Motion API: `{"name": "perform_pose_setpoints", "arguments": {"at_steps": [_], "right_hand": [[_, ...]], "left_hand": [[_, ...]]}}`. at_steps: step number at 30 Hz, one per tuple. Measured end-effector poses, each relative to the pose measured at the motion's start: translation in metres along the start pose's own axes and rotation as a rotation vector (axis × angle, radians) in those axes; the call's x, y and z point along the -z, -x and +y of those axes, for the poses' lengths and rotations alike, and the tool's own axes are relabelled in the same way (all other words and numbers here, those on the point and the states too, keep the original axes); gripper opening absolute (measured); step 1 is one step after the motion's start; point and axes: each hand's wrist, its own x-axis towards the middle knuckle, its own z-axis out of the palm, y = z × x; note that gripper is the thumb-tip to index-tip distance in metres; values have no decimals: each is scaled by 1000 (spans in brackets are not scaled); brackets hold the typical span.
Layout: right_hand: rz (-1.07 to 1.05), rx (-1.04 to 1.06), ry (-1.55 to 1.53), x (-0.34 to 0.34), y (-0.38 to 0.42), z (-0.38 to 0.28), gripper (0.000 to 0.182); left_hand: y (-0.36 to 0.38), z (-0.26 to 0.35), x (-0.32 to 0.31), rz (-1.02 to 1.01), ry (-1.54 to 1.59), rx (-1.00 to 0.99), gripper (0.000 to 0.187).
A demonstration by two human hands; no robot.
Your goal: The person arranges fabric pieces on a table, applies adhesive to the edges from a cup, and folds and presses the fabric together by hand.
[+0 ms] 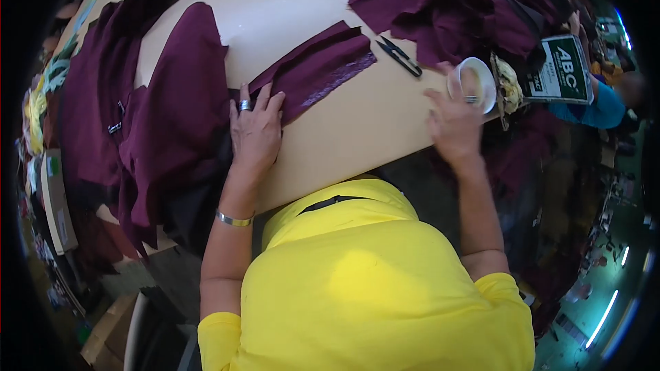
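My left hand (257,127) lies flat on the near end of a maroon fabric strip (320,69), fingers spread. Purple-and-white patterned marking shows along one edge of the strip. At the table's right side, my right hand (457,117) is slightly blurred, its fingers apart at a small white plastic tub (487,82). One finger appears to reach over the rim into the tub; what the fingertips touch cannot be made out. Black thread snips (400,56) rest on the table between the strip and the tub.
Larger maroon pieces (180,89) drape over the table (344,137) at left, with small metal clips (115,127). A maroon pile (454,7) covers the back right. Beside the tub are a crumpled pale bundle (509,86) and a green-white ABC box (567,69). A person in blue (605,106) is beyond.
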Motion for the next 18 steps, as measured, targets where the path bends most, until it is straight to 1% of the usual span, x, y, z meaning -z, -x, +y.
{"name": "perform_pose_setpoints", "arguments": {"at_steps": [2,4,7,10,13,16,18], "right_hand": [[29,139,-300,-26,-9,-44,36],[-92,156,-581,-40,-17,-85,43],[-262,116,-700,-59,-25,-114,52],[-310,139,-552,-55,-30,-124,53],[-55,253,-114,-65,-24,-132,46],[-4,324,40,-69,-17,-148,46],[9,395,24,-65,-14,-152,45]], "left_hand": [[0,0,2,-1,18,5,32],[0,0,0,7,33,19,33],[1,-1,-3,7,48,34,35],[2,1,-2,50,38,43,31],[1,0,-1,69,118,67,25],[2,-3,-4,98,108,33,17],[6,-3,-3,122,6,-10,15]]}}
